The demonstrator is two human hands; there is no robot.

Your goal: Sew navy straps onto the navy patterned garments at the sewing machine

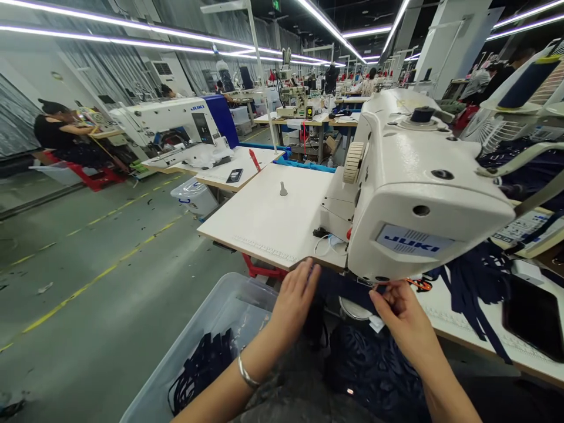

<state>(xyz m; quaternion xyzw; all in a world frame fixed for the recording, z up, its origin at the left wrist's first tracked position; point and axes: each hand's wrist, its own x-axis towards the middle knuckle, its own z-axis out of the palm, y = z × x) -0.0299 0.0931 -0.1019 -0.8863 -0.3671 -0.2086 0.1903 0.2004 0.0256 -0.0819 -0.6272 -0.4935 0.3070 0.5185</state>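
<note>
A navy fabric strip (355,289) runs under the needle end of a white JUKI sewing machine (396,176). My left hand (299,291) rests with fingers stretched out at the strip's left end, by the table edge; its thumb is hidden. On the other side, my right hand (400,308) is closed, thumb and fingers pinched at the strip's right end, just below the needle area. A small white label (376,323) hangs beside the right thumb. Orange-handled snips (420,285) show just behind the right fingers; whether they touch is unclear.
A clear plastic bin (176,346) with navy straps stands at left below the table (264,211). Gathered navy fabric (370,370) lies over my lap. At right are more navy strips (476,288) and a black phone (535,314). Another person (61,132) sits far left.
</note>
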